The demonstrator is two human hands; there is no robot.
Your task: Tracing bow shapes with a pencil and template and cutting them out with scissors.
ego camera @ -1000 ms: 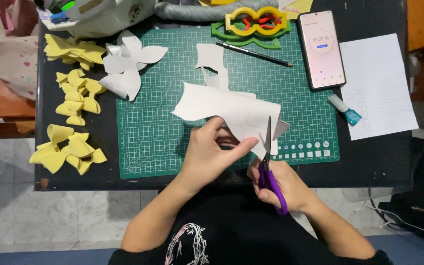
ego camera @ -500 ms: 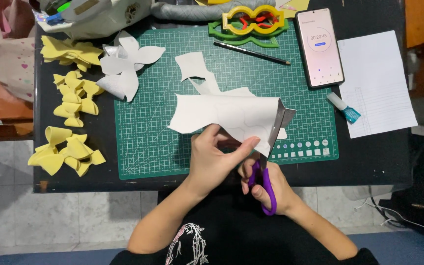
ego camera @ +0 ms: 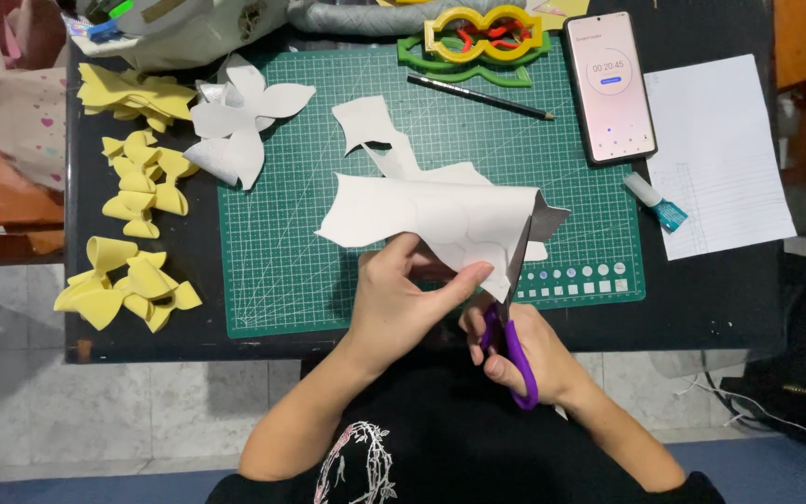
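Lying off the left edge of the green cutting mat [ego camera: 328, 280], three heaps of yellow foam petals [ego camera: 128, 285] sit on the dark table [ego camera: 701, 299], and a white foam flower [ego camera: 235, 126] overlaps the mat's upper left corner. Over the mat's lower middle, the left hand [ego camera: 403, 303] pinches a curled white foam sheet [ego camera: 422, 215], thumb on top and fingers folded under, so the sheet arches up off the mat. A cut white scrap [ego camera: 366, 121] lies just above it on the mat. Just right of that hand, at the mat's lower edge, the right hand [ego camera: 524, 350] is closed through the loops of purple-handled scissors [ego camera: 512, 322], whose blades run up into the sheet's right edge and look nearly closed. Along the mat's top edge lie a pencil [ego camera: 479, 97] and a green and yellow template [ego camera: 482, 37]. Beyond the mat's right side are a phone [ego camera: 610, 84], a small glue tube [ego camera: 655, 201] and a lined paper sheet [ego camera: 720, 149].

Risk, as I judge it: the left thumb sits close to the blades, so a hasty snip could nick it. Because the sheet bows, the cut could also wander off its line or tear the foam.
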